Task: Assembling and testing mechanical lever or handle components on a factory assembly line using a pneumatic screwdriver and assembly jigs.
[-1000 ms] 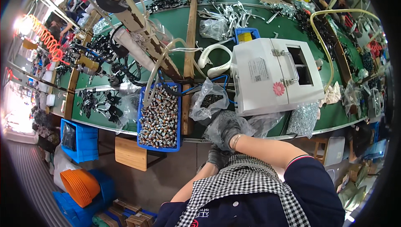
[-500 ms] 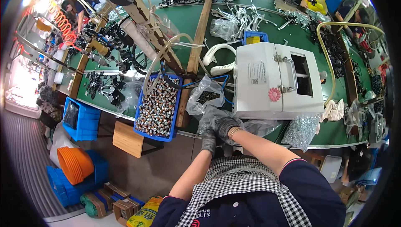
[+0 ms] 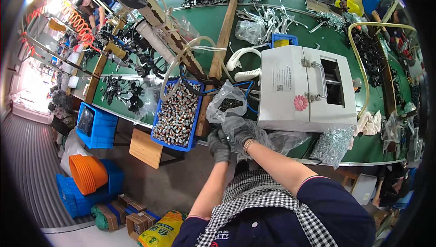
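A clear plastic bag [image 3: 221, 115] with small dark parts [image 3: 230, 104] in its open mouth lies at the front edge of the green table. My right hand [image 3: 244, 135], in a dark grey glove, is closed on the bag's near side; crumpled film hides some of its fingertips. Left of it, at the table edge, my gloved left hand [image 3: 219, 145] points its fingers forward beside the bag, apparently holding nothing. Beyond that hand, to the left, a blue tray [image 3: 198, 120] is full of small metal cylindrical parts [image 3: 177, 115].
Right of the bag stands a white machine box [image 3: 284, 88] with a handle. A bag of silvery parts [image 3: 334, 146] hangs over the table edge. A wooden post [image 3: 224, 38], a hose [image 3: 363, 24] and cables cross the bench. Orange baskets [image 3: 86, 174] and blue crates [image 3: 96, 128] stand left.
My left hand has moved left, away from the right hand and the bag, and its fingers have straightened. My right hand stays at the bag. The whole view has shifted slightly.
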The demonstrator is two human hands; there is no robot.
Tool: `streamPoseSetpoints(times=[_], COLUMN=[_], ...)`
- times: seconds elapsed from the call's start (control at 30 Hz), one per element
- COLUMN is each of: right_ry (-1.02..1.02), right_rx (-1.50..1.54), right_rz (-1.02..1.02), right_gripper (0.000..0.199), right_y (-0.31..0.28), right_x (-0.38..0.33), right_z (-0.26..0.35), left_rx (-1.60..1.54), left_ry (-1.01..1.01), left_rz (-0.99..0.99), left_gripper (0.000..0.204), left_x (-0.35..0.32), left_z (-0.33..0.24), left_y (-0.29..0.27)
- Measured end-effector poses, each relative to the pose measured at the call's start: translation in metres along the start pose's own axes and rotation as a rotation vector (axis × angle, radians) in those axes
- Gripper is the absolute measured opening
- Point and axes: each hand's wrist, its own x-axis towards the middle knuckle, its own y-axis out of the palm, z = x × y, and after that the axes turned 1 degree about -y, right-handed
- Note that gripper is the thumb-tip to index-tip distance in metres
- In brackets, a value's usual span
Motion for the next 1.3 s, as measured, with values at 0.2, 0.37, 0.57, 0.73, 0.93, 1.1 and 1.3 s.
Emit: streamPoseSetpoints(times=[0.2,0.37,0.57,0.73,0.93,1.1,1.3], right_ry=[0.233,0.17,0.026,-0.016,-0.294,-0.123,0.89], right_rx=[-0.072,-0.195,-0.35,-0.312,-0.437,-0.145,1.431], right_rz=[-0.004,0.145,0.144,0.278,0.157,0.398,0.021], right_gripper=[0.045,0.038,0.03,0.029,0.03,0.029,0.027], right_y=[0.058,0.009,-0.01,-0.036,-0.006,0.019,0.072], right_x=[0.001,-0.004,0.008,0.0,0.006,0.038,0.031], right_z=[-0.056,-0.009,0.001,0.025,-0.009,-0.009,-0.089], left_rx=[0.129,0.085,-0.261,0.16,-0.106,0.014,-0.676], left_ry=[-0.284,-0.301,-0.306,0.19,0.269,0.225,-0.533], left_rz=[0.321,0.409,0.502,0.275,0.229,0.33,0.451], left_gripper=[0.04,0.053,0.032,0.025,0.052,0.03,0.018], left_x=[0.032,0.033,0.009,0.01,0.003,0.031,0.048], left_z=[0.012,0.019,0.024,0.036,-0.059,0.004,-0.007], left_y=[0.016,0.012,0.029,0.022,-0.018,0.002,0.005])
